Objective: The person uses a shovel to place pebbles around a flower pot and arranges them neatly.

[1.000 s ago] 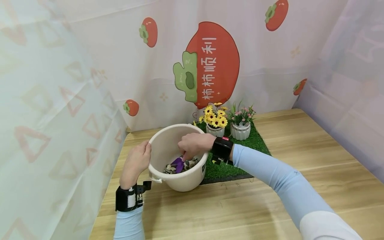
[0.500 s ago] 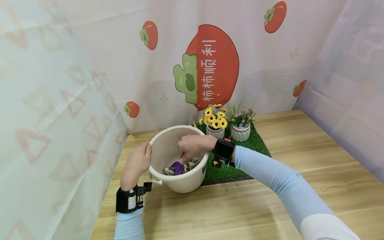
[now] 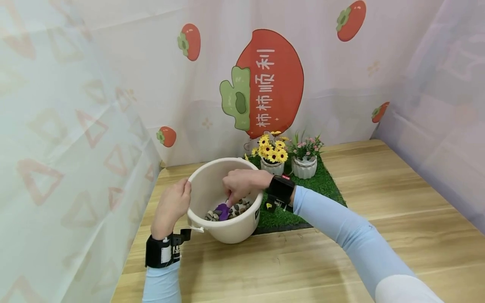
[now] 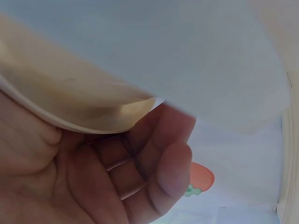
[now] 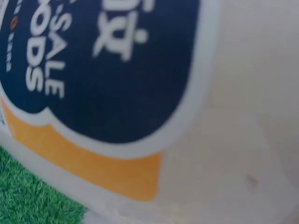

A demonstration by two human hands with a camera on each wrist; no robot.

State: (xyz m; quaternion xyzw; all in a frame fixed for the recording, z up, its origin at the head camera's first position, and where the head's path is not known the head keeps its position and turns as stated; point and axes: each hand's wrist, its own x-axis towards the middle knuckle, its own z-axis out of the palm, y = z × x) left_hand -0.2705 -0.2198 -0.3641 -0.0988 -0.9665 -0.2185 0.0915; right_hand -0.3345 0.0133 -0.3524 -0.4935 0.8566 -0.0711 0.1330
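A cream plastic bucket (image 3: 233, 232) stands tilted toward me on the table, with grey and brown pebbles (image 3: 241, 207) in its bottom. My left hand (image 3: 172, 206) grips the bucket's left rim; in the left wrist view its fingers (image 4: 170, 175) curl around the bucket's edge. Reaching inside over the right rim, my right hand (image 3: 244, 183) holds a small purple shovel (image 3: 223, 212) by its handle. The shovel's blade rests among the pebbles. The right wrist view catches only the bucket's outer wall and its dark blue label (image 5: 135, 88), so hand and shovel are hidden there.
Behind the bucket to the right lies a green artificial grass mat (image 3: 326, 185). On it stand a white pot of yellow flowers (image 3: 272, 167) and a white pot of pink flowers (image 3: 304, 167). A printed curtain (image 3: 204, 88) hangs behind the wooden table (image 3: 265, 269).
The shovel's blade has shifted slightly down and left among the pebbles, along with a small movement of my right hand. My left hand keeps its hold on the rim.
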